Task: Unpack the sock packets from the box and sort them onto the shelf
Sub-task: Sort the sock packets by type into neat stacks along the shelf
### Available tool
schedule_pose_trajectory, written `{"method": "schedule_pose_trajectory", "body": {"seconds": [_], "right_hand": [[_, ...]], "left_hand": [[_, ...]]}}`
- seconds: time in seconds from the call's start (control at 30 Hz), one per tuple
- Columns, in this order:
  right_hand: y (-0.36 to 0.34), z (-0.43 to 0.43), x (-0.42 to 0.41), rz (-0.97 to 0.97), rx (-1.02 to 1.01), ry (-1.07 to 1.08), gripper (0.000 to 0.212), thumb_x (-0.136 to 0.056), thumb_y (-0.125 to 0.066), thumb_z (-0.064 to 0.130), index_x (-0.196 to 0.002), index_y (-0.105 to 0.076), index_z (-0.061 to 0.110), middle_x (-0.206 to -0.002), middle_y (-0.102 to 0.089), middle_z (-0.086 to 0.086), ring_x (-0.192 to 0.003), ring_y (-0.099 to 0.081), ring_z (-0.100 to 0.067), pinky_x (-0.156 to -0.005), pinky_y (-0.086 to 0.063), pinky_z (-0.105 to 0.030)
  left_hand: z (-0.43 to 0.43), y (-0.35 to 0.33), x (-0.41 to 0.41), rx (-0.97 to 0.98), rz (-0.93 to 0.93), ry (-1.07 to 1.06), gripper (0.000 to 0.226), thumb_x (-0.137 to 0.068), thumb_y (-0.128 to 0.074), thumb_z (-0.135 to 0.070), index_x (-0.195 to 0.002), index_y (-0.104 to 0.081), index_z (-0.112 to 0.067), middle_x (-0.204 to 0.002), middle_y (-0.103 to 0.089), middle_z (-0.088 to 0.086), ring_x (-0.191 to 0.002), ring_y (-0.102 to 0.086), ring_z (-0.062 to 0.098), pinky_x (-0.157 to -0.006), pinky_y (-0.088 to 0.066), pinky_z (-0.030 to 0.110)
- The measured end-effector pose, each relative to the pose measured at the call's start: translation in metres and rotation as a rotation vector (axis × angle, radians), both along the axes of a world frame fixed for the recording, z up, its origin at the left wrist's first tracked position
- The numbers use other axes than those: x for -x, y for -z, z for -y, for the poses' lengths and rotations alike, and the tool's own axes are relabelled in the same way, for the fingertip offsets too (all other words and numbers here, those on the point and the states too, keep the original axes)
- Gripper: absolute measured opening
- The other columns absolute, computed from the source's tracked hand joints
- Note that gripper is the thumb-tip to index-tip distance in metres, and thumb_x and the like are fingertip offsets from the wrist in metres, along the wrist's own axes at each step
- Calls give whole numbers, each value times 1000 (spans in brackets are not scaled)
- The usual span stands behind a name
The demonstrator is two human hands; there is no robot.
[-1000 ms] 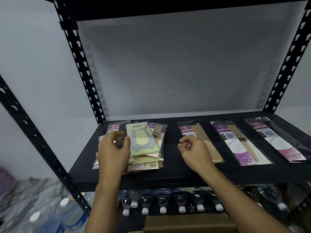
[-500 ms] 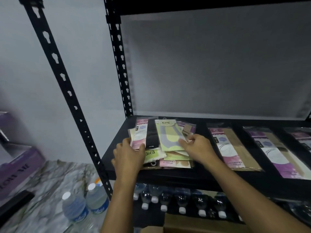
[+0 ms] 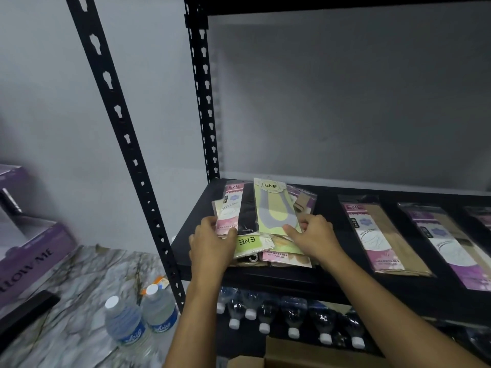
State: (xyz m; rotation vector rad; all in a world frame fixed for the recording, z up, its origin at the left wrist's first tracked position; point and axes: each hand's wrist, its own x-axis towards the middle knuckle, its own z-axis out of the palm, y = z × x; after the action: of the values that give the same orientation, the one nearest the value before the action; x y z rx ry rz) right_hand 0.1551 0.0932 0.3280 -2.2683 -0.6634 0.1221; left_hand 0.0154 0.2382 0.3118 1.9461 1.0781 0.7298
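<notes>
A loose pile of sock packets (image 3: 268, 245) lies at the left end of the black shelf (image 3: 332, 282). My left hand (image 3: 210, 245) grips a pink-and-black packet (image 3: 239, 208) at the pile's left side, thumb on top. My right hand (image 3: 316, 237) pinches the lower end of a pale green packet (image 3: 273, 205) on top of the pile. To the right, a pink-and-beige packet (image 3: 380, 235) and a purple-and-beige packet (image 3: 449, 245) lie flat in a row on the shelf.
A black slotted upright (image 3: 125, 144) stands left of the pile. Two water bottles (image 3: 140, 317) stand on the marble floor, and a row of bottles (image 3: 287, 317) lies under the shelf. A purple box (image 3: 29, 251) is at the left; a cardboard box (image 3: 305, 354) shows at the bottom edge.
My view has swung left and closer to the pile. My right hand moved from mid-shelf onto the green packet; my left hand shifted to the pink-and-black packet's lower edge.
</notes>
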Motion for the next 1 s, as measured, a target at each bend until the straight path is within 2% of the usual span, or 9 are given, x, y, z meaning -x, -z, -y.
{"method": "schedule_pose_trajectory", "body": {"seconds": [0.13, 0.27, 0.37, 0.43, 0.57, 0.67, 0.77, 0.9, 1.0], "right_hand": [[3, 2, 0, -85, -25, 51, 51, -82, -69, 40, -123, -58, 11, -124, -40, -10, -115, -50, -28, -99, -44, -35], [6, 3, -1, -117, -70, 102, 52, -81, -70, 38, -120, -55, 9, -124, -40, -10, -115, -50, -27, -99, -44, -37], [11, 2, -1, -147, -114, 111, 52, -81, -69, 39, -122, -53, 11, -126, -42, -9, -111, -51, -24, -97, -46, -39], [13, 2, 0, -178, -155, 102, 50, -82, -69, 38, -121, -52, 11, -125, -48, -8, -104, -54, -21, -91, -49, -38], [18, 1, 4, -177, -196, 113, 50, -81, -69, 40, -120, -53, 13, -121, -54, -6, -104, -57, -22, -89, -52, -43], [20, -2, 9, -162, -224, 106, 50, -81, -69, 39, -120, -54, 12, -122, -54, -6, -107, -55, -20, -89, -50, -37], [21, -10, 15, -150, -244, 84, 49, -81, -69, 38, -120, -53, 12, -122, -54, -5, -109, -53, -18, -88, -46, -30], [23, -27, 28, -150, -266, 52, 49, -82, -69, 36, -121, -54, 12, -124, -52, -4, -110, -51, -16, -89, -43, -27], [23, -44, 36, -171, -281, 41, 49, -81, -70, 36, -120, -54, 11, -124, -51, -4, -108, -50, -15, -90, -44, -27]], "left_hand": [[-1, 1, -2, 26, 50, 10, 45, -83, -66, -34, -123, -52, -20, -119, -58, 1, -111, -56, 23, -92, -51, 46], [-3, 3, -4, 30, 67, -3, 43, -84, -69, -31, -122, -51, -20, -122, -56, 1, -112, -56, 22, -88, -50, 38], [-2, 4, -4, 55, 44, 9, 53, -88, -66, -32, -133, -46, -14, -129, -52, 3, -114, -55, 21, -80, -44, 29], [-3, 6, -5, 65, 17, 25, 55, -89, -62, -36, -137, -47, -12, -130, -56, 6, -112, -58, 22, -81, -47, 31], [-3, 6, -4, 69, 26, 48, 51, -89, -60, -39, -134, -52, -15, -123, -60, 5, -105, -61, 21, -86, -53, 38], [-3, 6, -2, 80, 47, 54, 53, -88, -61, -40, -135, -50, -17, -124, -60, 5, -105, -62, 21, -88, -55, 41], [-7, 5, 3, 92, 69, 32, 54, -88, -61, -38, -136, -48, -18, -127, -57, 4, -109, -59, 21, -89, -53, 39], [-16, 3, 10, 87, 105, -26, 54, -87, -59, -38, -136, -47, -20, -128, -55, 5, -109, -59, 24, -91, -52, 44], [-22, 1, 14, 64, 113, -90, 53, -88, -57, -33, -136, -48, -13, -131, -53, 9, -112, -57, 27, -93, -51, 45]]}}
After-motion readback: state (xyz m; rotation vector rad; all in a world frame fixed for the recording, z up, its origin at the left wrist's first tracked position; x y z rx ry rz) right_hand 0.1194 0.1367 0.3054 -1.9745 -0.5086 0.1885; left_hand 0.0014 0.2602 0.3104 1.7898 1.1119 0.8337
